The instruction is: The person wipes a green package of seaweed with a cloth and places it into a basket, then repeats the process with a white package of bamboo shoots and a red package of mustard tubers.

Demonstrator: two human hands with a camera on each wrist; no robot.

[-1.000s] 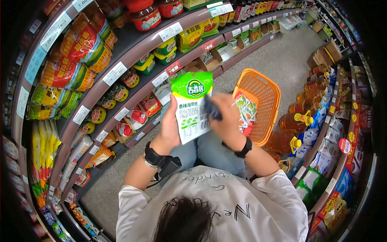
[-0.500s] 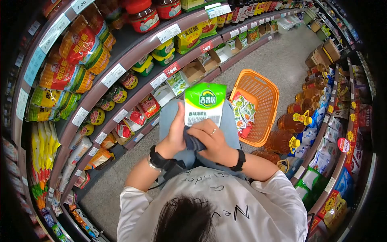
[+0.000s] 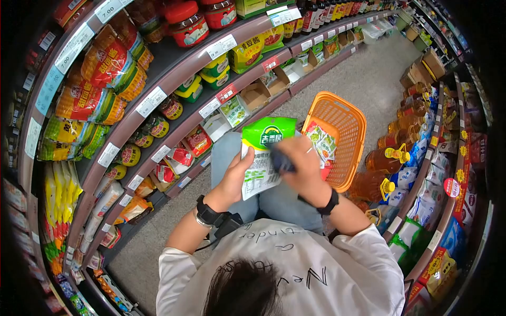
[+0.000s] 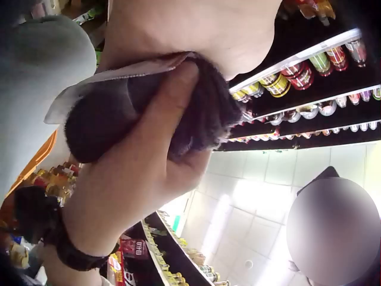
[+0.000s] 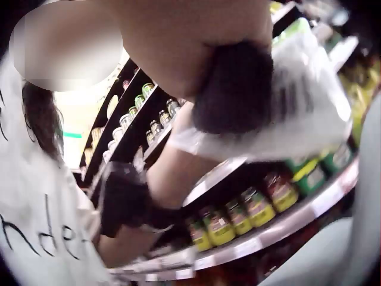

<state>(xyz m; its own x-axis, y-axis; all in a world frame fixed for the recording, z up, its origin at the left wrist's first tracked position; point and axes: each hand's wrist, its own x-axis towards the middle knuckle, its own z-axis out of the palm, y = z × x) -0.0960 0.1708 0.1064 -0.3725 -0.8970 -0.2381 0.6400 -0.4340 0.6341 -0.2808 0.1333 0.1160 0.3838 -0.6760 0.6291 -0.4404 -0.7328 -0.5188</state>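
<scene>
My left hand [image 3: 235, 181] grips the left edge of a green and white snack pouch [image 3: 269, 130], thumb across its front. The pouch stands upright over my knees. In my right hand [image 3: 308, 166] is a bunched dark cloth [image 3: 281, 160], held against the pouch's printed face and covering part of the lettering. In the left wrist view the fingers of that hand curl round the cloth [image 4: 101, 122]. From the right wrist, the cloth [image 5: 235, 89] overlaps the shiny pouch [image 5: 315, 113].
An orange basket [image 3: 352, 121] with several small packets [image 3: 321, 142] stands on the floor to the right. Shelves of jars and bags curve along the left; oil bottles [image 3: 387, 158] line the right. A small open carton [image 3: 258, 96] sits on the low shelf.
The pouch first moved down and right, then rose slightly and turned more upright. The cloth went down to the pouch's lower left and is now back up at its right side.
</scene>
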